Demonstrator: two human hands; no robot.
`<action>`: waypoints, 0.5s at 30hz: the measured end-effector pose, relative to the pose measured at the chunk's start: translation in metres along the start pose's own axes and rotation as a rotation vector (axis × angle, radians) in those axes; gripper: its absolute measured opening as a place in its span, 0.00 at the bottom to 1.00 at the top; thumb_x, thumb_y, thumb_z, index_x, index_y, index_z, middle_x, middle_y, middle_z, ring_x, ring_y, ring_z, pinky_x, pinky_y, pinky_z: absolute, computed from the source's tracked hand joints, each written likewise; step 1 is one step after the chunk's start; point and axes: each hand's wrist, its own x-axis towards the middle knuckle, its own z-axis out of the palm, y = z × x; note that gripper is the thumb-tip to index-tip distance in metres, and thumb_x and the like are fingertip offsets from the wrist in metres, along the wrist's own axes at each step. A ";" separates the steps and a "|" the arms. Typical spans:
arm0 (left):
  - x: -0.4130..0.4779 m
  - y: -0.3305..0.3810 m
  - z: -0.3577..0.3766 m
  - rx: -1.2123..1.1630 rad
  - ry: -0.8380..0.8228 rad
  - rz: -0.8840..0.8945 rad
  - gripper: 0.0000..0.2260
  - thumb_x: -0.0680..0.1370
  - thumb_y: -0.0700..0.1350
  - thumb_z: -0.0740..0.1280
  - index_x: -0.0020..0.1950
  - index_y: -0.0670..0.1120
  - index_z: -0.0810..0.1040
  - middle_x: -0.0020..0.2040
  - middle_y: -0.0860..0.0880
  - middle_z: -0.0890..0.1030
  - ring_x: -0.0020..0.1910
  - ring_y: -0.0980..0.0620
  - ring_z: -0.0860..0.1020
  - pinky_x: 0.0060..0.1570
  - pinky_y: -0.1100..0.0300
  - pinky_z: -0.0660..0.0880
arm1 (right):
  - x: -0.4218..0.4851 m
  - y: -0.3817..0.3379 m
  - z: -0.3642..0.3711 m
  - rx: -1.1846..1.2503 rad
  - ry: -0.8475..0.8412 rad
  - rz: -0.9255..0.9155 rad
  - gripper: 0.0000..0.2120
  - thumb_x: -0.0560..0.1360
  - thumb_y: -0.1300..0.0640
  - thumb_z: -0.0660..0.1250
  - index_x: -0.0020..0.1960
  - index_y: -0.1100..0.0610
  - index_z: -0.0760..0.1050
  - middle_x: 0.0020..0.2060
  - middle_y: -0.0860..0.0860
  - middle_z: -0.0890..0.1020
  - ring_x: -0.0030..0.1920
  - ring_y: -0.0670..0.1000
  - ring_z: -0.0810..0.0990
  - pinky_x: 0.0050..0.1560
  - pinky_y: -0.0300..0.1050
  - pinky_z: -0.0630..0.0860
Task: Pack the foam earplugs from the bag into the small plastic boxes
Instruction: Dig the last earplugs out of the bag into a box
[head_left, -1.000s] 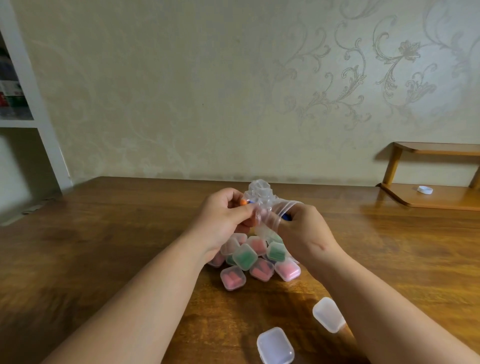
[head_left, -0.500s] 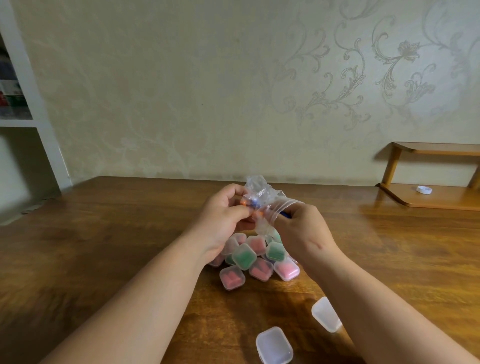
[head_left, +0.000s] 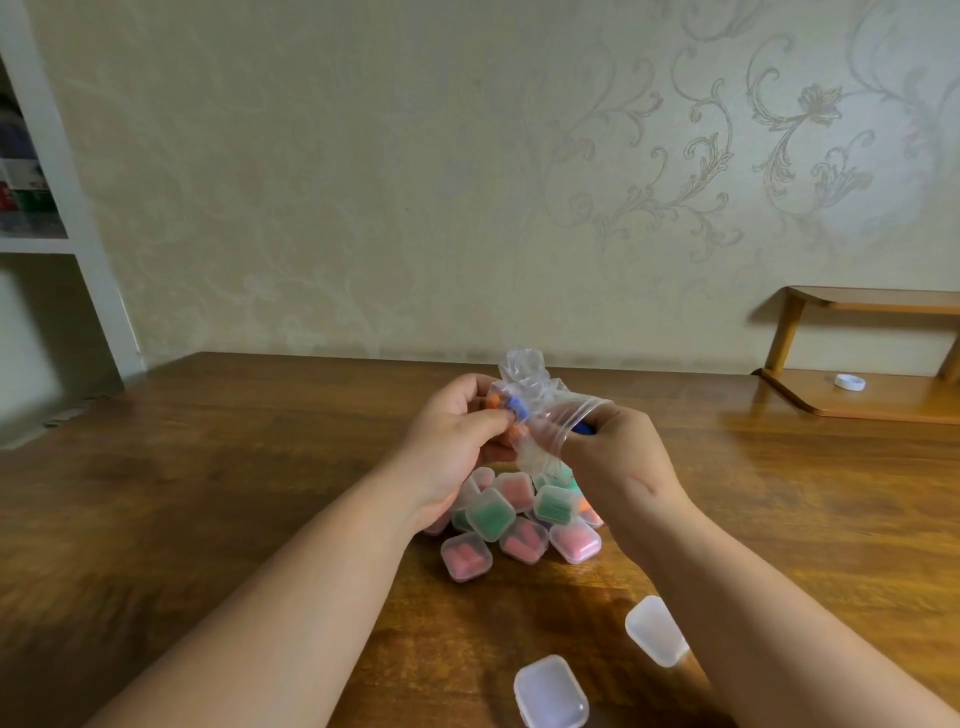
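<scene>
Head view: left hand (head_left: 457, 436) and right hand (head_left: 618, 457) are both pinching the limp, slippery bag (head_left: 535, 384) (best gripped at its rim), squashy earplugs (head_left: 514, 408) likely needing a gentle pinch

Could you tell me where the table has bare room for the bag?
Bare table left of the left hand, and right of the right hand to the wooden shelf. Crowded under the hands holding the bag: filled boxes, two empty boxes nearer.

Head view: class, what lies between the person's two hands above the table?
A clear plastic bag with orange and blue earplugs inside, gripped by the left hand and the right hand. The head view shows it.
</scene>
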 end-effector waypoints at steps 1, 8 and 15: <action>0.000 0.000 -0.001 0.003 0.003 -0.001 0.09 0.78 0.37 0.67 0.49 0.50 0.83 0.50 0.43 0.85 0.53 0.42 0.83 0.60 0.39 0.78 | 0.000 0.000 0.000 0.003 0.001 0.000 0.05 0.73 0.53 0.73 0.44 0.43 0.80 0.38 0.39 0.81 0.41 0.42 0.81 0.39 0.35 0.78; 0.000 0.000 0.000 0.017 -0.002 -0.007 0.05 0.80 0.39 0.68 0.51 0.47 0.82 0.49 0.43 0.85 0.52 0.43 0.83 0.60 0.40 0.78 | -0.004 -0.003 0.003 -0.037 -0.044 0.063 0.08 0.76 0.51 0.70 0.42 0.52 0.83 0.43 0.58 0.85 0.49 0.62 0.81 0.46 0.60 0.80; 0.000 0.000 0.001 0.050 -0.006 -0.018 0.12 0.79 0.36 0.68 0.44 0.52 0.85 0.45 0.47 0.86 0.51 0.44 0.83 0.61 0.39 0.77 | -0.003 -0.001 -0.002 0.105 -0.011 0.099 0.09 0.76 0.56 0.70 0.38 0.47 0.80 0.37 0.49 0.84 0.37 0.47 0.80 0.35 0.39 0.76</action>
